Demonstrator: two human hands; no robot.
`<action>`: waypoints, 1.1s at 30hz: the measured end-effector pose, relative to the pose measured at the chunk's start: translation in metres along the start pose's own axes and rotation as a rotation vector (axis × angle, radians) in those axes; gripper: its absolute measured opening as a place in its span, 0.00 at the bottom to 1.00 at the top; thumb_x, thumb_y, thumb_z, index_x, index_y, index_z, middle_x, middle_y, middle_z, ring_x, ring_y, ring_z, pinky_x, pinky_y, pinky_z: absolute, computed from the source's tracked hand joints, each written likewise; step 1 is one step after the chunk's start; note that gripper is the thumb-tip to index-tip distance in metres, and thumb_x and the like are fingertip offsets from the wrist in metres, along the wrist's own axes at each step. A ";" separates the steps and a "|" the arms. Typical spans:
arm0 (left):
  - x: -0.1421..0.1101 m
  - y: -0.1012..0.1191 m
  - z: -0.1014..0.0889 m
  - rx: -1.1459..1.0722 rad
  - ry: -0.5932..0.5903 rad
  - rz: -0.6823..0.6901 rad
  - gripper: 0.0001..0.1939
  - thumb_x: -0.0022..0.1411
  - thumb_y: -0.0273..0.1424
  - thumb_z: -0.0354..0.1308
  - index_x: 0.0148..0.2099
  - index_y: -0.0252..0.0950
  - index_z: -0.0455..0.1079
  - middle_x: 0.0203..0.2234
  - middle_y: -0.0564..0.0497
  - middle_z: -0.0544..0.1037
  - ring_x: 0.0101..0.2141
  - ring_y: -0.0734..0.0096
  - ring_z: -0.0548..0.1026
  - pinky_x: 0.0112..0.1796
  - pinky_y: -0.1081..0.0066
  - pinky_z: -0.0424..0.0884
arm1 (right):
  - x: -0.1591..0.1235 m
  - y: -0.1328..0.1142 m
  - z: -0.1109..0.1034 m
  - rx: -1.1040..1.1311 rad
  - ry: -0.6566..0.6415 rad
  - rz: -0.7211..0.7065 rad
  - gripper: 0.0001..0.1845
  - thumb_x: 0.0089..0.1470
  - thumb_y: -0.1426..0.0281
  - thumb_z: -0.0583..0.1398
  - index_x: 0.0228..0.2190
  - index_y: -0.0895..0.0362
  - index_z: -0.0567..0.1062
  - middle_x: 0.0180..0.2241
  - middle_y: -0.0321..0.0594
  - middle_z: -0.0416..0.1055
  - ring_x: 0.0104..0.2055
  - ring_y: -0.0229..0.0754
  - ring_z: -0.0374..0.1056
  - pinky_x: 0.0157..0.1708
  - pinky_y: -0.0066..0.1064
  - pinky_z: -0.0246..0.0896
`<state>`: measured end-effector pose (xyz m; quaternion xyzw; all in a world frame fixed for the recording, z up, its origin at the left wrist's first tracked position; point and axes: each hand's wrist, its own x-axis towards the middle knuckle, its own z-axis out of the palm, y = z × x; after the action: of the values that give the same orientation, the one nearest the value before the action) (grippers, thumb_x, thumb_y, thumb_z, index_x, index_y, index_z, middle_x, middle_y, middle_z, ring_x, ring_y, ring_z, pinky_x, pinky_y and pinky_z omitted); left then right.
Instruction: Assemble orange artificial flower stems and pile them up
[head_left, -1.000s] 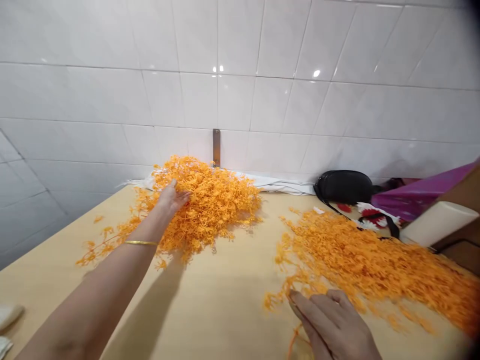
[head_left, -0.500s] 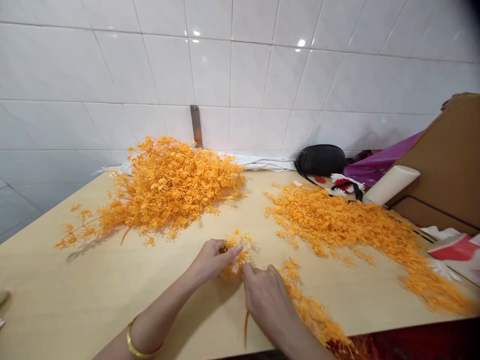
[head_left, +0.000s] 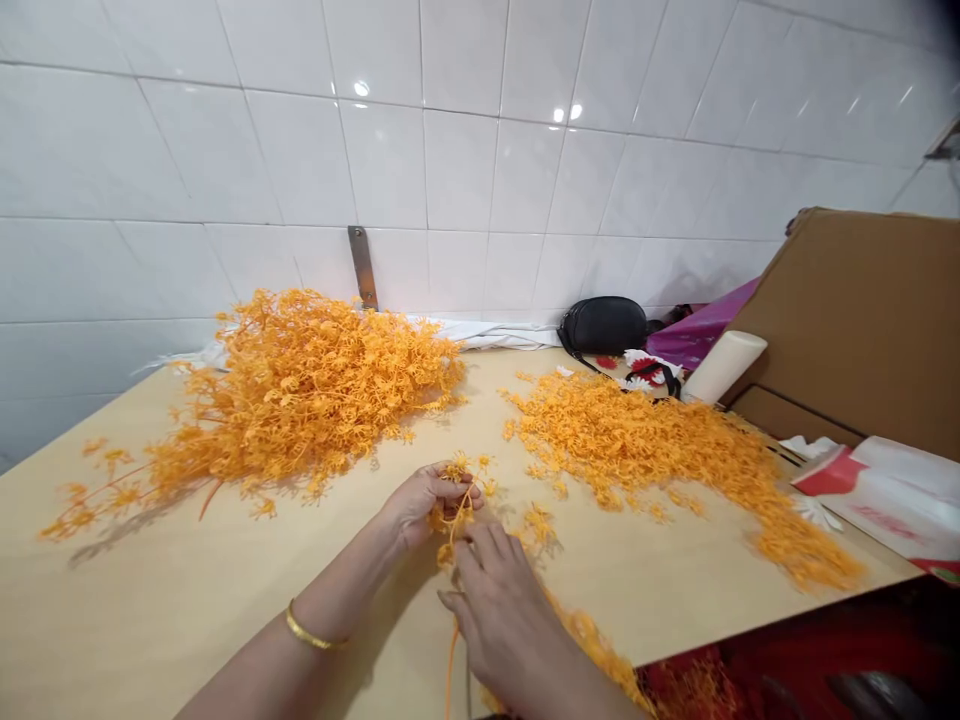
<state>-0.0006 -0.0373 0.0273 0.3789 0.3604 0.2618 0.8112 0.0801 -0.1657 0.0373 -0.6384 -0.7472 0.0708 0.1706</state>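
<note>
My left hand (head_left: 424, 505) and my right hand (head_left: 495, 610) meet low in the middle of the table. Between them they pinch a small orange flower sprig (head_left: 454, 515), its thin stem running down past my right palm. A long loose orange strand (head_left: 585, 640) trails from under my right hand towards the table's front edge. A large heap of orange sprigs (head_left: 300, 390) lies up and to the left of my hands. A wider, flatter spread of them (head_left: 637, 440) lies to the right, touching neither hand. A gold bangle (head_left: 315, 633) circles my left wrist.
The pale wooden table (head_left: 150, 620) meets a white tiled wall (head_left: 465, 170) with a metal bracket (head_left: 363, 268). A black pouch (head_left: 602, 326), a cream cylinder (head_left: 724, 366), a cardboard box (head_left: 847, 310) and a tissue box (head_left: 877, 490) stand at the back right.
My hands have drawn closer and now overlap around the sprig. The view has turned right, so the table's contents sit further left in the picture and more of the cardboard box shows.
</note>
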 end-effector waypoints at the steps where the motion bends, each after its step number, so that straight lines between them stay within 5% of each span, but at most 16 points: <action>1: 0.003 -0.001 0.001 -0.022 -0.033 -0.005 0.07 0.42 0.20 0.58 0.28 0.31 0.65 0.20 0.49 0.72 0.24 0.71 0.73 0.24 0.76 0.64 | -0.003 0.001 -0.004 0.005 -0.016 0.005 0.11 0.49 0.72 0.54 0.37 0.59 0.67 0.38 0.47 0.63 0.41 0.48 0.57 0.41 0.41 0.54; 6: 0.018 -0.003 0.010 -0.127 -0.134 -0.007 0.05 0.43 0.21 0.56 0.24 0.32 0.63 0.14 0.55 0.66 0.15 0.82 0.63 0.18 0.79 0.58 | -0.011 0.015 -0.032 0.179 -0.024 -0.053 0.12 0.50 0.72 0.53 0.38 0.57 0.68 0.38 0.44 0.65 0.41 0.44 0.59 0.40 0.35 0.56; 11: 0.027 -0.004 0.022 -0.162 -0.083 -0.040 0.08 0.47 0.29 0.59 0.24 0.31 0.63 0.14 0.56 0.64 0.13 0.85 0.59 0.17 0.79 0.55 | 0.016 0.069 -0.059 0.434 0.381 0.163 0.14 0.53 0.65 0.50 0.39 0.57 0.67 0.39 0.44 0.65 0.41 0.41 0.61 0.39 0.33 0.57; 13: 0.030 -0.005 0.026 -0.130 -0.104 -0.015 0.07 0.45 0.26 0.60 0.25 0.31 0.63 0.14 0.57 0.63 0.13 0.85 0.58 0.17 0.80 0.53 | 0.035 0.093 -0.055 0.532 0.408 0.287 0.17 0.50 0.60 0.52 0.38 0.59 0.68 0.38 0.45 0.66 0.38 0.42 0.62 0.36 0.32 0.58; 15: 0.033 -0.007 0.027 -0.120 -0.090 -0.002 0.08 0.43 0.25 0.61 0.25 0.31 0.63 0.13 0.58 0.62 0.13 0.85 0.58 0.16 0.80 0.51 | 0.053 0.109 -0.043 0.669 0.299 0.348 0.21 0.46 0.58 0.55 0.37 0.60 0.68 0.34 0.44 0.67 0.34 0.40 0.63 0.32 0.30 0.58; 20: 0.042 -0.015 0.020 -0.120 -0.075 0.069 0.08 0.44 0.26 0.60 0.28 0.31 0.64 0.14 0.57 0.63 0.14 0.84 0.60 0.17 0.80 0.53 | 0.080 0.117 -0.009 0.945 0.062 0.294 0.15 0.45 0.59 0.56 0.22 0.60 0.67 0.19 0.31 0.60 0.21 0.32 0.54 0.21 0.24 0.49; 29: 0.050 -0.010 0.020 -0.065 -0.042 0.168 0.09 0.43 0.29 0.61 0.26 0.32 0.63 0.12 0.60 0.59 0.11 0.90 0.48 0.15 0.79 0.44 | 0.110 0.118 0.010 0.950 0.338 0.317 0.16 0.46 0.62 0.55 0.14 0.57 0.60 0.12 0.27 0.50 0.16 0.31 0.46 0.18 0.25 0.42; 33: 0.043 -0.014 0.019 0.013 0.024 0.153 0.09 0.42 0.29 0.61 0.22 0.32 0.63 0.11 0.60 0.57 0.11 0.88 0.48 0.15 0.78 0.41 | 0.114 0.144 -0.002 0.865 0.630 0.505 0.14 0.45 0.61 0.55 0.16 0.56 0.61 0.14 0.29 0.54 0.17 0.32 0.50 0.18 0.26 0.45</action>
<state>0.0422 -0.0229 0.0080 0.4074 0.3419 0.3254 0.7818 0.2001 -0.0289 0.0118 -0.6593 -0.3887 0.2142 0.6070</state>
